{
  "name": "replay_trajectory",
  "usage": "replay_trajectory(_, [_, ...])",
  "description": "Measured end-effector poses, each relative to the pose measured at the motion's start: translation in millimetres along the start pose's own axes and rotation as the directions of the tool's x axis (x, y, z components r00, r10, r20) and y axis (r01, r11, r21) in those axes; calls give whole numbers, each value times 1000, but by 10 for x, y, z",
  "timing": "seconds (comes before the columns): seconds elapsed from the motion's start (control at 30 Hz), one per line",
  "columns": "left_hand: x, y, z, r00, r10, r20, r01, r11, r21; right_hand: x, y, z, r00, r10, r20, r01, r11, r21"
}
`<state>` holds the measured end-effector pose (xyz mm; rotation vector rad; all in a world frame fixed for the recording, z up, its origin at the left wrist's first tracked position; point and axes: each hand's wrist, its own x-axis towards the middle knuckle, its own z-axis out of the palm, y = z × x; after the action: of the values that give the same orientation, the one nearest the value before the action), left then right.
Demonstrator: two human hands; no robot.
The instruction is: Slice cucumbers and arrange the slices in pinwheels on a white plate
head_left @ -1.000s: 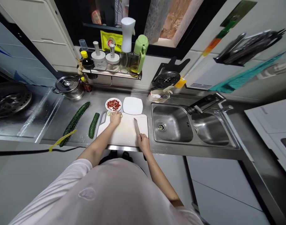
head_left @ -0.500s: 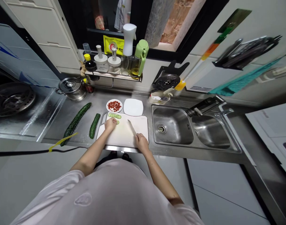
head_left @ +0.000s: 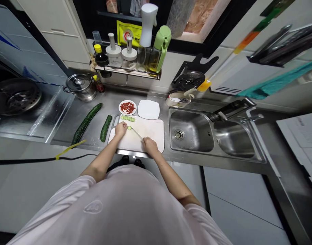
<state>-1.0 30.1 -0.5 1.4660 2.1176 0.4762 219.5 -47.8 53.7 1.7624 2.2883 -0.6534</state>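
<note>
My right hand (head_left: 150, 146) is wrapped around the handle of a kitchen knife (head_left: 137, 134). The blade points away to the left, its tip close to a single cucumber slice (head_left: 129, 128) on the white cutting board (head_left: 148, 131). On the board's left part rests my left hand (head_left: 120, 129), fingers drawn together at the slice's left side; whatever they pinch, if anything, is hidden. A row of overlapping cucumber slices (head_left: 127, 118) lies along the board's far edge. Left of the board are a cut piece of cucumber (head_left: 106, 128) and a long whole cucumber (head_left: 86, 123).
Behind the board stand a plate of chopped red pieces (head_left: 127, 108) and a white plate (head_left: 148, 109). A double sink (head_left: 191, 132) is to the right. A lidded pot (head_left: 80, 86) sits back left, below a rack of bottles and jars (head_left: 127, 69). A black cable (head_left: 30, 161) crosses at left.
The knife has swung left, its tip now beside the single slice. My right hand has shifted slightly left with it. The whole view has tilted, moving the counter items up.
</note>
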Motion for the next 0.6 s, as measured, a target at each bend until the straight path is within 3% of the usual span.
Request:
replay_trajectory(0.13, [52, -15, 15, 998, -56, 24, 56, 998, 1, 13, -22, 7, 1000, -4, 16, 5, 1000, -10])
replay_trajectory(0.6, [66, -12, -9, 997, -57, 48, 58, 998, -32, 93, -83, -45, 998, -36, 60, 40, 997, -72])
